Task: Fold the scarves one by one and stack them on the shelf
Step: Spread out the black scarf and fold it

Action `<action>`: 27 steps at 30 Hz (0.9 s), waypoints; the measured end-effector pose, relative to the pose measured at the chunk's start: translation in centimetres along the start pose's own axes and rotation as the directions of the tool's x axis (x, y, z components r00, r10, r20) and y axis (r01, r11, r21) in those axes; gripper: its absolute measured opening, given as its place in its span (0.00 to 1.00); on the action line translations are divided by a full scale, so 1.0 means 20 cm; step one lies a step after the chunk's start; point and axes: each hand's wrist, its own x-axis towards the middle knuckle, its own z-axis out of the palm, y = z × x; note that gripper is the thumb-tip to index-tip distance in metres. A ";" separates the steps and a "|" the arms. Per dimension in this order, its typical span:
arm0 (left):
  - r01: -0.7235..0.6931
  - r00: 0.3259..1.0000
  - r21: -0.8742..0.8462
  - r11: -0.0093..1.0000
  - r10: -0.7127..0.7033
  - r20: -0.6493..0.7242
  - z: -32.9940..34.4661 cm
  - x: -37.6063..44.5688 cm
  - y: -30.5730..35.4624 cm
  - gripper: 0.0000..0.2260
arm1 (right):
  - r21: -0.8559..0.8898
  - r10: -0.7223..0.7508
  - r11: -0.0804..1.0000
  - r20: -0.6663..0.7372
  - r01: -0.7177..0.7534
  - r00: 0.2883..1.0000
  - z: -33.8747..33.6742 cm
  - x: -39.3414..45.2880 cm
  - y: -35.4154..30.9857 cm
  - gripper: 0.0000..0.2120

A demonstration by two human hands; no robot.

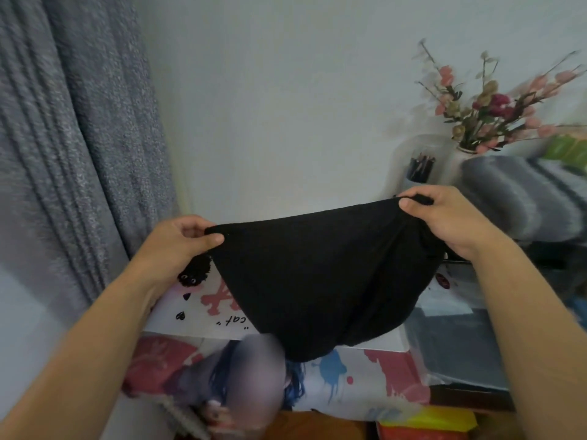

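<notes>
Black scarf (320, 274) held up mid-frame, stretched between both hands, lower part sagging to a rounded fold above a white printed surface (197, 312). Left hand (178, 242) pinches the left top corner, thumb over fabric. Right hand (444, 217) pinches the right top corner, slightly higher. Grey curtain (79, 138) at left. Flowers in a vase (486, 112) upper right, grey striped fabric (521, 192) beside them.
</notes>
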 end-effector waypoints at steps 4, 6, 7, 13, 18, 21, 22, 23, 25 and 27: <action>0.029 0.999 0.039 0.999 -0.027 -0.041 -0.01 -0.17 -0.05 0.09 | -0.035 -0.020 0.999 0.000 0.019 1.000 0.06 -0.09 0.07 0.06; 0.062 0.997 0.080 0.995 -0.058 -0.048 -0.02 -0.27 -0.10 0.09 | -0.018 -0.018 1.000 0.013 0.018 1.000 0.10 -0.18 0.07 0.06; 0.094 0.995 0.048 0.994 -0.092 -0.043 -0.03 -0.32 -0.12 0.08 | 0.019 -0.011 1.000 0.037 0.010 0.999 0.12 -0.23 0.09 0.06; 0.414 0.908 -0.249 0.875 -0.415 0.052 -0.13 -0.72 -0.38 0.20 | 0.078 0.134 0.979 0.447 -0.188 0.885 0.14 -0.60 0.25 0.07; 0.701 0.712 -0.113 0.704 -0.700 0.061 -0.14 -1.03 -0.77 0.14 | -0.281 0.336 0.940 0.645 -0.196 0.687 0.34 -0.90 0.33 0.07; 0.795 0.606 -0.055 0.604 -0.795 0.041 -0.17 -1.27 -0.99 0.08 | -0.377 0.375 0.916 0.688 -0.136 0.622 0.54 -1.12 0.44 0.05; 0.812 0.583 -0.066 0.580 -0.812 0.025 -0.19 -1.36 -1.05 0.08 | -0.397 0.386 0.908 0.673 -0.131 0.631 0.61 -1.20 0.50 0.05; 0.830 0.554 -0.091 0.551 -0.832 0.017 -0.20 -1.44 -1.10 0.08 | -0.411 0.393 0.901 0.641 -0.139 0.659 0.68 -1.28 0.55 0.05; 0.875 0.471 -0.150 0.459 -0.880 0.056 -0.21 -1.62 -1.19 0.09 | -0.450 0.386 0.883 0.534 -0.133 0.752 0.80 -1.45 0.65 0.06; 0.909 0.390 -0.214 0.359 -0.912 0.129 -0.19 -1.76 -1.24 0.11 | -0.458 0.342 0.881 0.455 -0.114 0.822 0.87 -1.61 0.72 0.07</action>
